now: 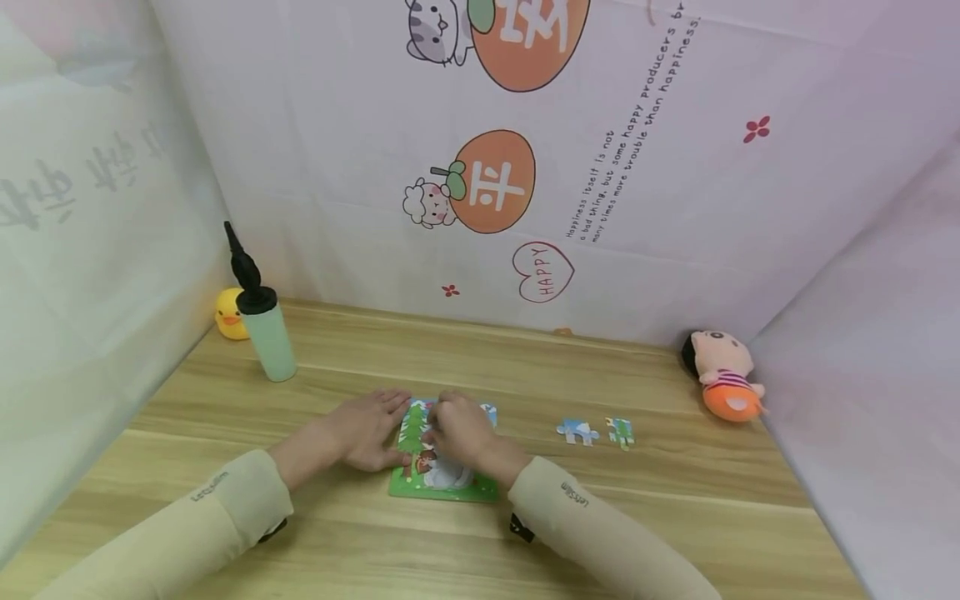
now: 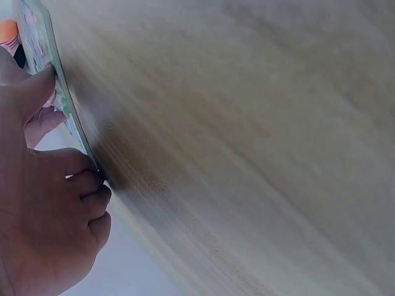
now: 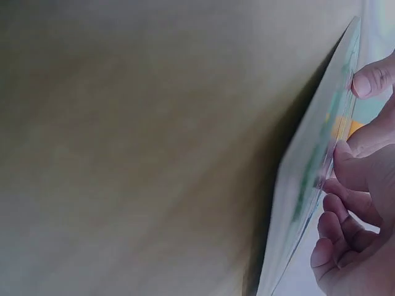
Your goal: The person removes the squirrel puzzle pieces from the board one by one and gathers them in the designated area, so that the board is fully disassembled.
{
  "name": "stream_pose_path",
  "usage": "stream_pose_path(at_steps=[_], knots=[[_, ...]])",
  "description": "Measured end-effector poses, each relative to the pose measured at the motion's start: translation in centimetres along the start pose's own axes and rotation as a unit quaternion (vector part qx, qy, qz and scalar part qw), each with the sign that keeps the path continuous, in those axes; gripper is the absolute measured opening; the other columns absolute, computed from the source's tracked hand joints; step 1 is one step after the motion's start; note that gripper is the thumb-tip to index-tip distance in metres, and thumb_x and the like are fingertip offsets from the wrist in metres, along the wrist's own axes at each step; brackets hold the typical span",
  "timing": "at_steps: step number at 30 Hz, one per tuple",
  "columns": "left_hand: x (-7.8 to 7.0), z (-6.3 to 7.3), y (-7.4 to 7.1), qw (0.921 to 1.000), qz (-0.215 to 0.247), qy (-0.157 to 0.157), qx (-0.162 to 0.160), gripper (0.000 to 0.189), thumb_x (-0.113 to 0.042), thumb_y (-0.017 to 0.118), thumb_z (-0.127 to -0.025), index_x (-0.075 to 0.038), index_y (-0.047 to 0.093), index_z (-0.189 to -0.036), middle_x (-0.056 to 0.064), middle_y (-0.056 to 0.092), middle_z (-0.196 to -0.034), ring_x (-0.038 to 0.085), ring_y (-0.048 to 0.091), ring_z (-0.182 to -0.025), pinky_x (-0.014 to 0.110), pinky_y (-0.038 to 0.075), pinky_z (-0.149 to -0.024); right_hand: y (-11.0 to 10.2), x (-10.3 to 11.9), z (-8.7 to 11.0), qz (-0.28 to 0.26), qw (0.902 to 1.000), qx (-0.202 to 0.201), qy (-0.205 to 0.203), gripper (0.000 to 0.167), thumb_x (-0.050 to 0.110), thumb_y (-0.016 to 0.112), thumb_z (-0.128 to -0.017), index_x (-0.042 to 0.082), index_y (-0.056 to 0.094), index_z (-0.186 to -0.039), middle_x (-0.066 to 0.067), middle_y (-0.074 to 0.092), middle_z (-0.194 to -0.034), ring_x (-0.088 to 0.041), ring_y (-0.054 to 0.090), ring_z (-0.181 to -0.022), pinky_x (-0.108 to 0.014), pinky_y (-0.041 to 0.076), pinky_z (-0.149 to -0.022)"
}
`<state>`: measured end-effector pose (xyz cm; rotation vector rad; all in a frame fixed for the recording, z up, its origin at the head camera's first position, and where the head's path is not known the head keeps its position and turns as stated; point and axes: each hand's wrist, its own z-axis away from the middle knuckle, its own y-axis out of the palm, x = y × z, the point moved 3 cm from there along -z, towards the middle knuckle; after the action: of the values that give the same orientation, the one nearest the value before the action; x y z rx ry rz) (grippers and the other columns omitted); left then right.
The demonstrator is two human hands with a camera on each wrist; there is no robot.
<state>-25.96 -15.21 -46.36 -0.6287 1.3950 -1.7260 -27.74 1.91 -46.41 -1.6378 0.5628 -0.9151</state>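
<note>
A jigsaw puzzle board (image 1: 442, 493) with a green lower edge, trees and a brown animal lies on the table. My left hand (image 1: 367, 432) rests along its left side, fingers stretched toward the upper left corner and thumb on the face. In the left wrist view the left thumb (image 2: 43, 89) touches the board's edge. My right hand (image 1: 462, 429) is over the middle of the board with curled fingers. In the right wrist view its thumb (image 3: 350, 166) and index finger come together at the picture surface; whether a piece is between them is hidden.
Two loose puzzle pieces, one blue and white (image 1: 577, 432) and one green and blue (image 1: 621, 432), lie right of the board. A pale green hand pump (image 1: 270, 342) and a yellow duck (image 1: 230, 315) stand back left. A plush doll (image 1: 723, 375) leans at the back right.
</note>
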Motion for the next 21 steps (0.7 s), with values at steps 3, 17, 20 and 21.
stream_pose_path(at_steps=[3, 17, 20, 21], knots=[[-0.03, -0.11, 0.12, 0.9999, -0.01, -0.002, -0.004, 0.095, -0.064, 0.055, -0.099, 0.006, 0.032, -0.159, 0.021, 0.028, -0.171, 0.035, 0.027, -0.162, 0.048, 0.025, -0.135, 0.24, -0.19, -0.17, -0.025, 0.9994, 0.005, 0.024, 0.021, 0.025, 0.083, -0.089, 0.007, 0.08, -0.099, -0.007, 0.075, -0.108, -0.021, 0.071, -0.096, -0.029, 0.063, -0.086], [0.03, -0.31, 0.3, 0.9995, -0.03, -0.002, -0.012, 0.095, -0.064, 0.055, -0.098, 0.007, 0.035, -0.157, 0.021, 0.031, -0.17, 0.035, 0.03, -0.161, 0.048, 0.027, -0.134, 0.14, -0.33, -0.25, -0.043, 0.9978, 0.012, 0.048, 0.02, 0.025, 0.082, -0.091, 0.01, 0.073, -0.1, -0.002, 0.063, -0.104, -0.013, 0.057, -0.091, -0.023, 0.053, -0.075], [0.03, -0.31, 0.36, 0.9993, -0.035, -0.004, -0.012, 0.095, -0.065, 0.055, -0.098, 0.007, 0.037, -0.157, 0.021, 0.031, -0.17, 0.035, 0.03, -0.161, 0.048, 0.027, -0.134, 0.14, -0.2, -0.25, -0.031, 0.9985, 0.01, 0.044, 0.018, 0.025, 0.081, -0.092, 0.013, 0.07, -0.099, -0.007, 0.06, -0.118, -0.019, 0.055, -0.105, -0.029, 0.056, -0.083], [0.03, -0.3, 0.35, 0.9992, -0.037, -0.005, -0.013, 0.095, -0.065, 0.055, -0.098, 0.007, 0.037, -0.156, 0.021, 0.031, -0.17, 0.035, 0.03, -0.161, 0.048, 0.027, -0.134, 0.15, -0.16, -0.26, -0.027, 0.9988, 0.008, 0.041, 0.018, 0.025, 0.081, -0.092, 0.013, 0.069, -0.099, -0.009, 0.059, -0.123, -0.022, 0.055, -0.111, -0.032, 0.057, -0.088]])
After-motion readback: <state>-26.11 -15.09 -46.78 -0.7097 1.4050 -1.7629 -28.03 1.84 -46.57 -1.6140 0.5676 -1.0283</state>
